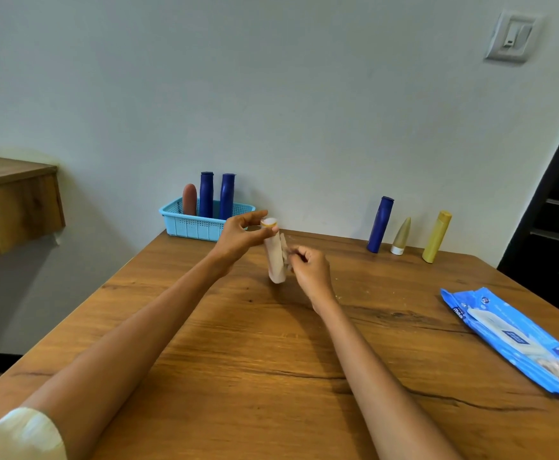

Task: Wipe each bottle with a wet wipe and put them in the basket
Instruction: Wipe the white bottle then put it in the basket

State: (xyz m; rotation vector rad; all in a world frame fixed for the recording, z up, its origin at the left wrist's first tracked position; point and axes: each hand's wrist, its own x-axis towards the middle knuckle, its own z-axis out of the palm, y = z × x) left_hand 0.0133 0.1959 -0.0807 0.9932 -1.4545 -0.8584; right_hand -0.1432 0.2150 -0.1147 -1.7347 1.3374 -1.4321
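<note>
Pinching the cap end of a pale beige plastic bottle (274, 257) with the left hand (241, 239), held above the wooden table (238, 343) | right hand (309, 270) clamped on a white wet wipe (284, 252) against its side | light blue plastic basket (195, 224) well behind, three bottles standing inside

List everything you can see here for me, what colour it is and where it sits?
basket: one, light blue, table's far left edge
bottles in basket: three, two dark blue, one reddish brown, standing upright
bottles by wall: three, dark blue, beige, yellow, far right of table
held bottle: one, pale pink, mid-table
wet wipe: one, white, against held bottle
wipes pack: one, blue, right edge
table: one, brown wood
left hand: grips bottle's top
right hand: presses wipe
</note>
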